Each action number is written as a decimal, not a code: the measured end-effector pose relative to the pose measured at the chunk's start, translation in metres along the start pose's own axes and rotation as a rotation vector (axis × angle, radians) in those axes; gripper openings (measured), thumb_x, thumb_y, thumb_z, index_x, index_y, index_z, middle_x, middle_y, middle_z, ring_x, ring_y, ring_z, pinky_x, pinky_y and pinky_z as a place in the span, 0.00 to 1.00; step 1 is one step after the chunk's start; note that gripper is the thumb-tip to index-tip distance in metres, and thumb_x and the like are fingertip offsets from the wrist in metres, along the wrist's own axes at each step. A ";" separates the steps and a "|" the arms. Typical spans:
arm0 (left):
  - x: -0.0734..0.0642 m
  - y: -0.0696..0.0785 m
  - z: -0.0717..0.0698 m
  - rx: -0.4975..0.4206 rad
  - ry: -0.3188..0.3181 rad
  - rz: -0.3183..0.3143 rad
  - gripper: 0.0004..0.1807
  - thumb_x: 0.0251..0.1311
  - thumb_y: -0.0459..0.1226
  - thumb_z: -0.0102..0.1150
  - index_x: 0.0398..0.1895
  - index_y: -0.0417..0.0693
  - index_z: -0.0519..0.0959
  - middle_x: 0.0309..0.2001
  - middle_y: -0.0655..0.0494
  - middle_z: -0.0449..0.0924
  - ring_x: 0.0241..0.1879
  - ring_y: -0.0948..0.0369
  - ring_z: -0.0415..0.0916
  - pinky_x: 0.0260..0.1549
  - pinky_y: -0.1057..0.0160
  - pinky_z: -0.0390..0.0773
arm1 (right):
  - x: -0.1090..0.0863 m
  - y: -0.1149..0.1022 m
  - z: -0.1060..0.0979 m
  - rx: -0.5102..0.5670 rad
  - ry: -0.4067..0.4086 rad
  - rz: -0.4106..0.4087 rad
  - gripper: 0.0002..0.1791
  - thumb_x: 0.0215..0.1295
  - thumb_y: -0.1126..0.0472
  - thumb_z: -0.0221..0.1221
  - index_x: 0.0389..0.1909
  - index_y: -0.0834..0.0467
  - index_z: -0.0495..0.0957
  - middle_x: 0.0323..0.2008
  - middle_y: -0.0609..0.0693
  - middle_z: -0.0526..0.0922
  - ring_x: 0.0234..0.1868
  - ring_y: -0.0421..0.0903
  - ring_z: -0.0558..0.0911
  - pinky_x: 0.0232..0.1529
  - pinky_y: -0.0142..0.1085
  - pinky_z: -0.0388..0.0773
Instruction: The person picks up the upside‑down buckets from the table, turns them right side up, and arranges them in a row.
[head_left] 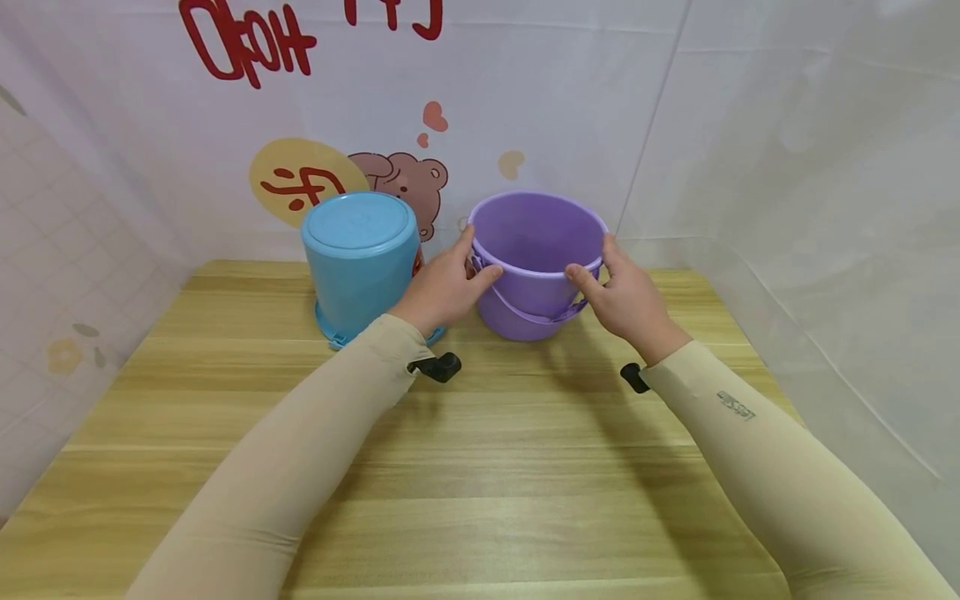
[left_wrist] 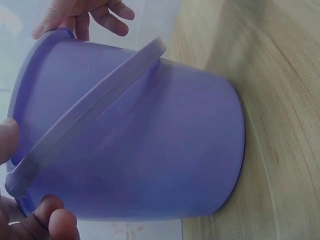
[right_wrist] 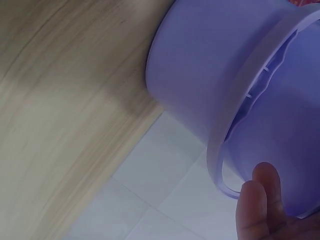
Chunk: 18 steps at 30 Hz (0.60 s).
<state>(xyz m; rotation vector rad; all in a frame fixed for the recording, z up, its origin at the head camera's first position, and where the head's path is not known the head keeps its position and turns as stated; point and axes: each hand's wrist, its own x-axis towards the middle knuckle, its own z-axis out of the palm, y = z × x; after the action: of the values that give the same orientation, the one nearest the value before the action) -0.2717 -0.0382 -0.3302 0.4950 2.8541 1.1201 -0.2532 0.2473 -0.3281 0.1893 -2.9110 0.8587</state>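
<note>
Tabletop point(head_left: 480, 483) beneath, left hand point(head_left: 444, 287) and right hand point(head_left: 630, 298), half-curled, flank the purple bucket point(head_left: 527, 293), pinching its rim point(head_left: 534, 273).

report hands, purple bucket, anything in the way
Left hand, right hand holding purple bucket. Mouth up, handle down. Blue bucket upside down alongside, seemingly not blocking.

Right hand point(right_wrist: 272, 212) at the purple bucket point(right_wrist: 195, 65), fingertips point(right_wrist: 265, 172) just beside the handle point(right_wrist: 228, 111), wooden tabletop point(right_wrist: 75, 100) well apart from them
</note>
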 end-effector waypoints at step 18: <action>0.012 -0.007 0.002 -0.051 0.029 -0.037 0.49 0.77 0.62 0.48 0.88 0.59 0.35 0.47 0.53 0.78 0.39 0.54 0.78 0.40 0.54 0.78 | 0.017 -0.001 0.008 0.014 0.003 -0.032 0.57 0.75 0.25 0.42 0.85 0.57 0.32 0.86 0.54 0.43 0.85 0.60 0.50 0.83 0.59 0.50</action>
<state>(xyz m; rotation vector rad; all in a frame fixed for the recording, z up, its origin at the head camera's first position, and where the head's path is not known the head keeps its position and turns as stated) -0.2848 -0.0377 -0.3353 0.4246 2.8386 1.2004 -0.2699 0.2405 -0.3320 0.2351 -2.8918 0.8740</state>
